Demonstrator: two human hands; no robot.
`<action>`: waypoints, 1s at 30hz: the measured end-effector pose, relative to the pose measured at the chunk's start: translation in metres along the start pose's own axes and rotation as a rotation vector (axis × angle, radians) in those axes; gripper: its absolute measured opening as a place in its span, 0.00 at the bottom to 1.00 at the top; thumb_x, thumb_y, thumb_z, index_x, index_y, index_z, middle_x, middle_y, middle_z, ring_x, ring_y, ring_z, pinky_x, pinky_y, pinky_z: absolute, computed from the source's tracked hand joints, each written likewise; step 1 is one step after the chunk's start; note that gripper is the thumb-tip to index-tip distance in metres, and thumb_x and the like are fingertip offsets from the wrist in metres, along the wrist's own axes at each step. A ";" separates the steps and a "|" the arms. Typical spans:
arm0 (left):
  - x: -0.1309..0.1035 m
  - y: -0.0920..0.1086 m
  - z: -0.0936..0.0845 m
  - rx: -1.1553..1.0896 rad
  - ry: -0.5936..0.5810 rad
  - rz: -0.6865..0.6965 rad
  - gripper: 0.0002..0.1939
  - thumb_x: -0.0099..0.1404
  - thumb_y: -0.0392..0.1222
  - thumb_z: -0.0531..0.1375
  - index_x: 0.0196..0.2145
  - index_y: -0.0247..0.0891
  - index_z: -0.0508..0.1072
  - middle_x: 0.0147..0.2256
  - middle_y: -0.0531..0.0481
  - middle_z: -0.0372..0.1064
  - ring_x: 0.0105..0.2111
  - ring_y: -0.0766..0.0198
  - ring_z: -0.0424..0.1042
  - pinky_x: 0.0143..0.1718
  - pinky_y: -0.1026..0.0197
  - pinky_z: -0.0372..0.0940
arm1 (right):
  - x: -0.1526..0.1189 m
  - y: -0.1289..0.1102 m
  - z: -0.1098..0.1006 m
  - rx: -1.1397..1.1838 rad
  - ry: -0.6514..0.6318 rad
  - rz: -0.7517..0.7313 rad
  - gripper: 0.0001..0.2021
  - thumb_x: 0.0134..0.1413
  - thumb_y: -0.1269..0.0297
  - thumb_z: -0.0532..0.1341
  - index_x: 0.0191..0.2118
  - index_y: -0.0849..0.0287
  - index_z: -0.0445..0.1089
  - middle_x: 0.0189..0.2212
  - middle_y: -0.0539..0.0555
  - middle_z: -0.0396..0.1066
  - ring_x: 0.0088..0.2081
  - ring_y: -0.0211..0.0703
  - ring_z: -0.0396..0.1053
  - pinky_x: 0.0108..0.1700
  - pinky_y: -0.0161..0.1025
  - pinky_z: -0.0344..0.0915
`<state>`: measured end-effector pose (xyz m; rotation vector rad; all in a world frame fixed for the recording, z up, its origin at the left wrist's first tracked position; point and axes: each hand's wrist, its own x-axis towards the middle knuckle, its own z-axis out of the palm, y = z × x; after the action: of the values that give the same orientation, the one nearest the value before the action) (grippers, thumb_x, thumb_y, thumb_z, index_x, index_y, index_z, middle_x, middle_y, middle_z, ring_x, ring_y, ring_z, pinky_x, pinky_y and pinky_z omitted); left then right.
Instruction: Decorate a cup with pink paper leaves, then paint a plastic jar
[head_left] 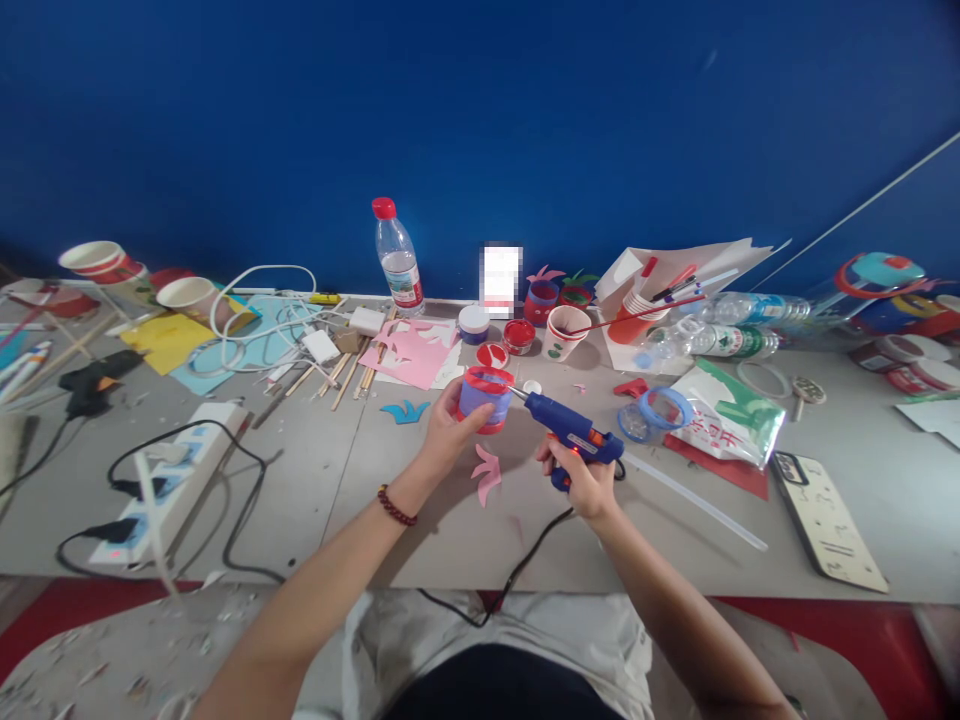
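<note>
Left hand fingers grip red-rimmed blue plastic cup; right hand fingers clasp blue plastic glue gun.
Right: green-and-white plastic packet bears red characters.

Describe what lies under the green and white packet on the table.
A red sheet sticks out below the near edge of the packet. The rest of the sheet, and anything else beneath, is covered by the packet and cannot be seen.

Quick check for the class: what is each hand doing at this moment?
Left hand: closed around a blue cup with red rims.
Right hand: closed on the grip of a blue glue gun.
</note>
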<state>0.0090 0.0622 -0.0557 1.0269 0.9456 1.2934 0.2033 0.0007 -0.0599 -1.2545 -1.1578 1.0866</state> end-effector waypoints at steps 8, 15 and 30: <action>0.000 0.001 0.000 -0.012 -0.003 -0.003 0.28 0.50 0.51 0.72 0.46 0.38 0.73 0.43 0.44 0.74 0.42 0.57 0.74 0.42 0.57 0.70 | -0.001 -0.001 0.002 -0.013 0.016 -0.003 0.17 0.52 0.51 0.64 0.23 0.60 0.74 0.18 0.53 0.70 0.21 0.40 0.67 0.26 0.37 0.65; 0.000 0.001 0.000 -0.011 -0.007 -0.013 0.28 0.50 0.51 0.72 0.47 0.38 0.73 0.44 0.44 0.74 0.43 0.57 0.73 0.42 0.56 0.70 | 0.000 -0.006 0.004 -0.004 0.003 -0.039 0.17 0.54 0.52 0.63 0.24 0.60 0.75 0.18 0.53 0.70 0.21 0.39 0.67 0.27 0.38 0.65; 0.001 -0.002 0.000 -0.006 0.013 -0.003 0.28 0.49 0.52 0.72 0.45 0.38 0.73 0.42 0.44 0.75 0.41 0.57 0.74 0.42 0.57 0.70 | 0.000 -0.005 0.006 -0.010 0.030 -0.031 0.19 0.53 0.49 0.63 0.22 0.60 0.74 0.18 0.54 0.71 0.21 0.40 0.67 0.26 0.38 0.65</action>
<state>0.0096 0.0630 -0.0574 1.0125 0.9523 1.3012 0.1977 0.0011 -0.0554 -1.2532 -1.1575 1.0369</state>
